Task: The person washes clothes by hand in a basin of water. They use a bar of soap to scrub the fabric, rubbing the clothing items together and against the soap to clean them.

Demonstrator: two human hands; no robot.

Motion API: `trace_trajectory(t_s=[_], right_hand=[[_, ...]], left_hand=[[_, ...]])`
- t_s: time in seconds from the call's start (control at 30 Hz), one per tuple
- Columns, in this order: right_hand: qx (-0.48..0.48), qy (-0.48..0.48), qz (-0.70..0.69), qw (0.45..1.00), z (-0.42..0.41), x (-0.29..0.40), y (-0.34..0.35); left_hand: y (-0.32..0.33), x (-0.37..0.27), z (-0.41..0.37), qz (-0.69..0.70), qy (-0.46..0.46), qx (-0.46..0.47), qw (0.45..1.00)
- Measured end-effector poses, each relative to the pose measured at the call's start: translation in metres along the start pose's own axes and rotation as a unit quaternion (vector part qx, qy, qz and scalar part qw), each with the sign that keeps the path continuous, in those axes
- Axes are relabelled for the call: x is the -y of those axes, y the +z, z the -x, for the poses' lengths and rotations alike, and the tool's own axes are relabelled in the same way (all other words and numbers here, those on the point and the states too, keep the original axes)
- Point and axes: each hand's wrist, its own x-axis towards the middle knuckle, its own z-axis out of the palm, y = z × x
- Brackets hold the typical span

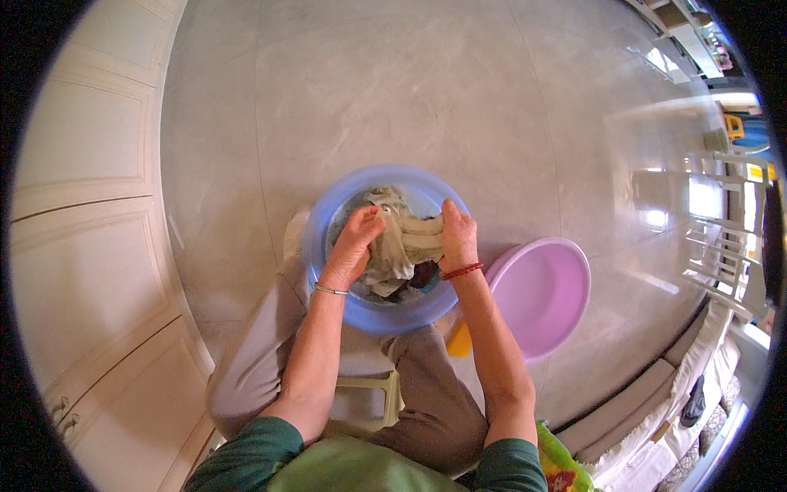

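A beige wet garment [396,243] is stretched between my two hands over a blue plastic basin [393,323]. My left hand [355,241] grips its bunched left part, while my right hand [458,234] is closed around the folded band at its right end. Below the cloth, the basin holds water and more laundry, including a dark red and teal piece [425,275]. The garment's lower folds hang down to the other laundry, and I cannot tell where one piece ends. My fingertips are partly hidden by the cloth.
A pink plastic basin [541,298] leans at the right, beside a yellow object [459,341]. Cream cabinets [86,258] line the left side. Under me is a pale plastic stool [390,393]. A colourful bag [562,461] and a sofa [627,406] are at lower right.
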Motion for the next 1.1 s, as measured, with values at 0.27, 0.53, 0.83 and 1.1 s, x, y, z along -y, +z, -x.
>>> trace_trajectory(t_s=[0.27,0.53,0.83,1.1], right_hand=[[0.098,0.056,-0.209,0.971,0.021,0.01,0.001],[0.024,-0.01,-0.081,0.996,-0.005,-0.005,-0.022],[0.025,-0.315,0.448,0.836,0.054,-0.046,0.045],[0.019,-0.411,0.487,0.77,0.045,-0.047,0.04]], left_hand=[[0.019,0.002,0.001,-0.322,0.018,-0.102,0.941],[-0.001,-0.002,-0.004,0.187,-0.007,-0.012,0.982],[0.004,0.033,-0.003,0.222,-0.073,0.002,0.972],[0.017,0.02,-0.007,0.075,-0.077,-0.056,0.993]])
